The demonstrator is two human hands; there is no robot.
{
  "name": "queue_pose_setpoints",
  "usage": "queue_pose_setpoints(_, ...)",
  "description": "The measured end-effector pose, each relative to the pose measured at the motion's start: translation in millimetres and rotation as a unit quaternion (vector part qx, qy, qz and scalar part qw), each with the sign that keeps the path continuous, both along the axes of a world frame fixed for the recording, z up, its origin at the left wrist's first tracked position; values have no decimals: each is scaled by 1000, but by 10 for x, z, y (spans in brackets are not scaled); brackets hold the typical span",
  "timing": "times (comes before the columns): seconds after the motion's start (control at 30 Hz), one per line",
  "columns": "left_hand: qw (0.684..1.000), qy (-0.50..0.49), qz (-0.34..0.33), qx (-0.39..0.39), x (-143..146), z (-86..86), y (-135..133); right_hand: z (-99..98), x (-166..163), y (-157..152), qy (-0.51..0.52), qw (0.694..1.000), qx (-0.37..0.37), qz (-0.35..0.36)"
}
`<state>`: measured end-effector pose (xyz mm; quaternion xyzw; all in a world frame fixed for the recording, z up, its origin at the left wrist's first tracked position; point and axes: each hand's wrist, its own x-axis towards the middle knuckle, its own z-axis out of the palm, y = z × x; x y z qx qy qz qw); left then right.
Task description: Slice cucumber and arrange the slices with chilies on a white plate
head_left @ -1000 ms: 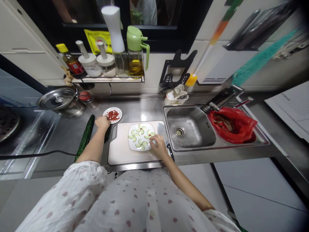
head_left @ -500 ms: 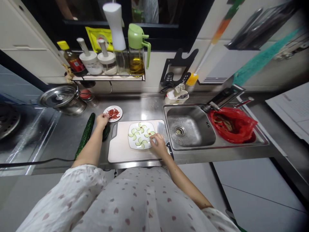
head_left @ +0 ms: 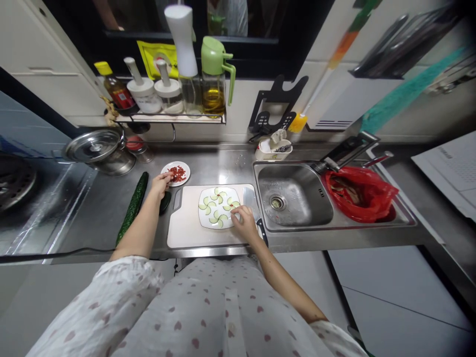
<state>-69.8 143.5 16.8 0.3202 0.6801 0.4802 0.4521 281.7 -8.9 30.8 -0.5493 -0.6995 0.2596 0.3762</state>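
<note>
My left hand (head_left: 160, 185) is at the left rim of a small white plate (head_left: 187, 167) holding chopped red bits (head_left: 177, 173). Its fingers are drawn together over the rim; what they grip is too small to make out. My right hand (head_left: 245, 224) is above the right side of a larger white plate (head_left: 206, 221), thumb and forefinger pinched; anything between them is hidden. Thin cucumber slices (head_left: 216, 217) are arranged there in pinwheels, some with red bits at their middles. The plate sits on a cutting board (head_left: 182, 233). A knife (head_left: 261, 229) lies by the board's right edge.
A whole cucumber (head_left: 134, 206) and a shorter dark green piece (head_left: 165, 202) lie left of the board. To the right are a sink (head_left: 297, 198) and a red plastic bag (head_left: 372, 208). A lidded pot (head_left: 107, 153) stands back left, below a condiment rack (head_left: 167, 119).
The view has shifted slightly. My left hand's fingers have moved a little further over the small plate. My right hand stays nearly in place beside the cucumber slices.
</note>
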Motion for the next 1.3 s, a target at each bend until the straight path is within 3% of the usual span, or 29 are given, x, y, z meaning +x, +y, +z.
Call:
queue_pose_setpoints(0.17,1000,24,-13,12,96,99,-31,6,16,-10,0,1000,-1,-2)
queue_pose_setpoints(0.33,995,14,-56,82,336,179,-109,46,-4,16,1,1000,2,-2)
queue_pose_setpoints(0.83,970,-23,-197,142,1065,384,-596,230,-196,257,4,999,18,32)
queue_pose_setpoints(1.1,941,-51,-311,123,1252,469,-758,445,-368,429,23,998,28,58)
queue_pose_setpoints(1.3,910,-104,-389,96,1274,529,-803,456,-374,466,18,996,27,85)
